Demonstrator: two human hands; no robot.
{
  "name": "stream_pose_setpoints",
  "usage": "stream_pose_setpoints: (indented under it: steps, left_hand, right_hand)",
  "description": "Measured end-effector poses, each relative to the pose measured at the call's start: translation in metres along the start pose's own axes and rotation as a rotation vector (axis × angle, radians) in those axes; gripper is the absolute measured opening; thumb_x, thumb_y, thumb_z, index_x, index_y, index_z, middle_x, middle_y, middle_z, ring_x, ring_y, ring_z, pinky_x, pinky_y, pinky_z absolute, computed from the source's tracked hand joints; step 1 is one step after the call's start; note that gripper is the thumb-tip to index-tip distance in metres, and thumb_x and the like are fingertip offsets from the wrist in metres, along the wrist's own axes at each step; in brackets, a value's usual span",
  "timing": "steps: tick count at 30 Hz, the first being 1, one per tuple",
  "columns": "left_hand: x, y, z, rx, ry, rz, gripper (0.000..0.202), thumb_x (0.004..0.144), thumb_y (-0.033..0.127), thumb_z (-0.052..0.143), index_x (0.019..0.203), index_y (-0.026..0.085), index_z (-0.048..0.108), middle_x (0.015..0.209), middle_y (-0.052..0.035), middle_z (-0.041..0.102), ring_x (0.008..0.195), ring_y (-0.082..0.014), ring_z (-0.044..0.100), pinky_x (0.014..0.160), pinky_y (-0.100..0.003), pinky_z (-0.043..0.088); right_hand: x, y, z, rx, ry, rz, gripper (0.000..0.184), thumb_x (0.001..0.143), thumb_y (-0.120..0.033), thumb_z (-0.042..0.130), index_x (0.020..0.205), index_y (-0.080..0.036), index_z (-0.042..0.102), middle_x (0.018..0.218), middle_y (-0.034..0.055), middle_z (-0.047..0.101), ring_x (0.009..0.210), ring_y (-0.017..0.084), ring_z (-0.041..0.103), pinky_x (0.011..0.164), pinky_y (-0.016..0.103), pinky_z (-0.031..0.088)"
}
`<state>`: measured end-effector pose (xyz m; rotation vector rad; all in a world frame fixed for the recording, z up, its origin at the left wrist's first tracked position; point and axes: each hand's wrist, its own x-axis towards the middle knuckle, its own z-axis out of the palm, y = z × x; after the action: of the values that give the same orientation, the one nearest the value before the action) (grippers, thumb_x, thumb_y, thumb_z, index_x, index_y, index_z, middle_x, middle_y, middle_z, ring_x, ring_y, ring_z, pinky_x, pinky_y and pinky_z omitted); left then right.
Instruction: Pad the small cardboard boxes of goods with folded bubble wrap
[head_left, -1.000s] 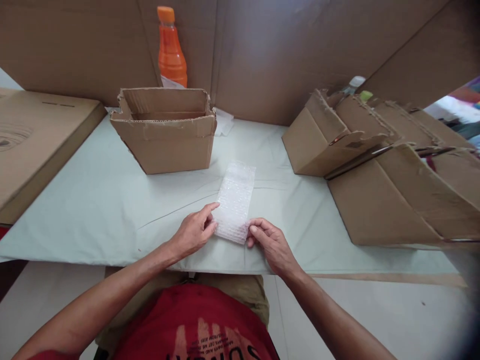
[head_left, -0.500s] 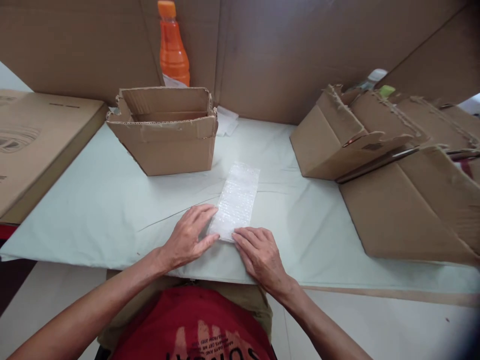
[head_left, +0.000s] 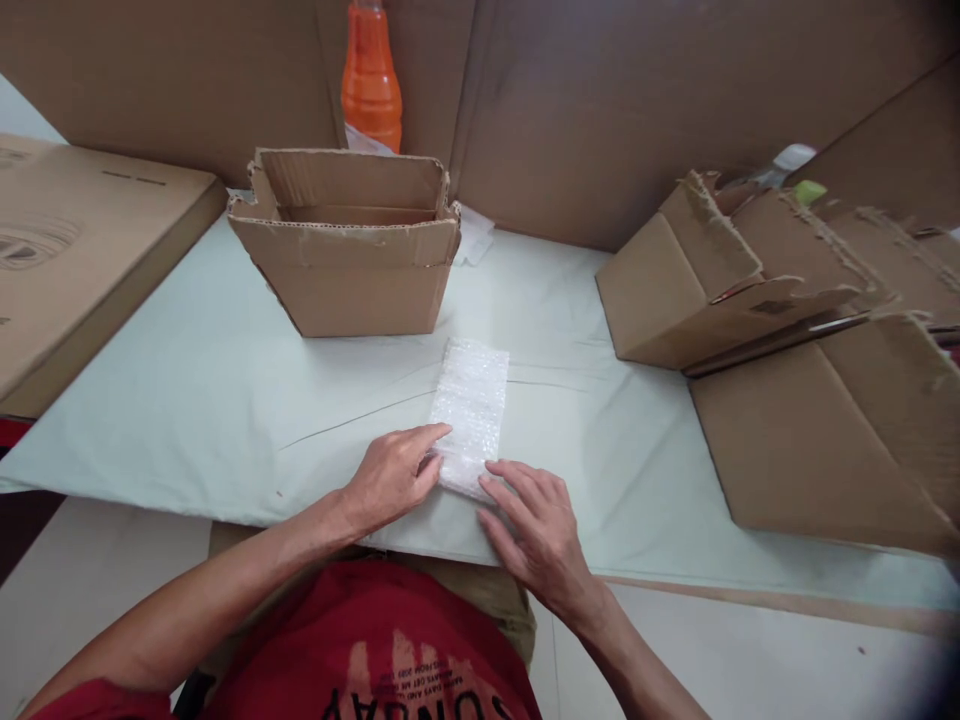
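A strip of bubble wrap (head_left: 471, 405) lies flat on the pale green tablecloth, its long side pointing away from me. At its left edge rests my left hand (head_left: 394, 475), index finger stretched onto the wrap and thumb apart beside the edge. The other fingers of that hand are partly hidden. My right hand (head_left: 536, 520) is at the near right corner, fingertips touching the wrap and thumb spread away over the cloth. Neither hand is closed around it.
An open cardboard box (head_left: 367, 275) stands beyond the wrap, with an orange bottle (head_left: 372, 85) behind it. More cut cardboard boxes (head_left: 817, 430) fill the right side of the tablecloth (head_left: 180, 400). A large flat carton (head_left: 97, 240) lies at left. Cardboard panels (head_left: 600, 110) rise behind.
The bubble wrap has turned slightly, its far end swinging left. My left index finger now extends onto it, and my right fingers have spread apart. The camera view has shifted slightly.
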<state>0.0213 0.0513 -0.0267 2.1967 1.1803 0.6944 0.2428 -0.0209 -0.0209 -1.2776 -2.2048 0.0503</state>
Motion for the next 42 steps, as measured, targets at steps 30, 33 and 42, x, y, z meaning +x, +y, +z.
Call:
stream_pose_setpoints:
  steps: [30, 33, 42]
  left_hand:
    - [-0.032, 0.005, -0.018, -0.073, -0.013, 0.114, 0.047, 0.087, 0.015, 0.055, 0.134, 0.019, 0.054, 0.108, -0.0083, 0.072, 0.096, -0.0232, 0.065, 0.091, -0.042, 0.05]
    - [-0.033, 0.005, -0.018, -0.092, -0.029, 0.026, 0.046, 0.088, 0.018, 0.056, 0.134, 0.021, 0.054, 0.108, -0.0077, 0.073, 0.093, -0.0223, 0.066, 0.088, -0.04, 0.052]
    - [-0.023, 0.003, -0.009, 0.092, 0.088, -0.003, 0.038, 0.092, 0.023, 0.054, 0.13, 0.018, 0.055, 0.119, -0.0135, 0.063, 0.109, -0.0288, 0.062, 0.095, -0.049, 0.053]
  right_hand:
    - [0.02, 0.002, -0.001, 0.315, -0.232, 0.19, 0.028, 0.1, -0.026, 0.053, 0.126, -0.025, 0.063, 0.111, 0.0056, 0.075, 0.094, 0.021, 0.07, 0.079, 0.034, 0.055]
    - [0.015, 0.0, -0.004, 0.321, -0.265, 0.262, 0.028, 0.1, -0.028, 0.054, 0.126, -0.027, 0.064, 0.113, 0.0048, 0.074, 0.095, 0.021, 0.07, 0.078, 0.033, 0.057]
    - [0.01, -0.013, -0.002, 0.003, -0.16, -0.019, 0.034, 0.094, -0.029, 0.064, 0.127, -0.023, 0.06, 0.121, 0.0122, 0.069, 0.104, 0.029, 0.064, 0.084, 0.045, 0.048]
